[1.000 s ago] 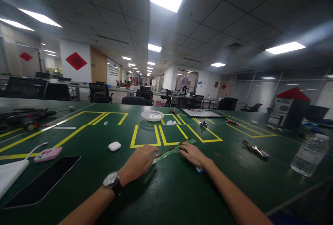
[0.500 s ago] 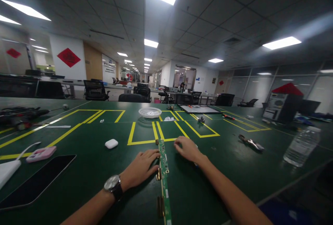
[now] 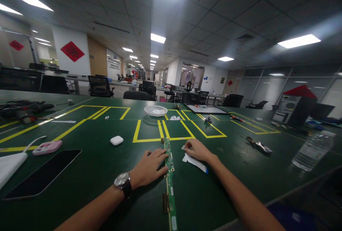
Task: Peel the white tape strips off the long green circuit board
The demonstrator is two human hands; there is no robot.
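On our green worktop (image 3: 141, 208) lies one long circuit board (image 3: 171, 191), its far end near the middle and its length running toward the near edge. Our left hand (image 3: 151, 167), one watch (image 3: 123, 180) on its wrist, rests palm down with fingers loosely spread, the fingertips on the board. Our right hand (image 3: 197, 149) is narrow, fingers drawn together beside one small pale piece (image 3: 183, 147); we cannot tell whether it grips it. Just below that hand lies one white strip (image 3: 195, 163) with a blue end.

Left of our hands we count one white case (image 3: 117, 140), one pink case (image 3: 48, 148) and one dark phone (image 3: 44, 174). Toward the far edge sits one white basket (image 3: 155, 111), with one dark clip (image 3: 208, 120) to its right. One bottle (image 3: 312, 150) stands toward the near edge at the right, one metal tool (image 3: 259, 145) to its left.
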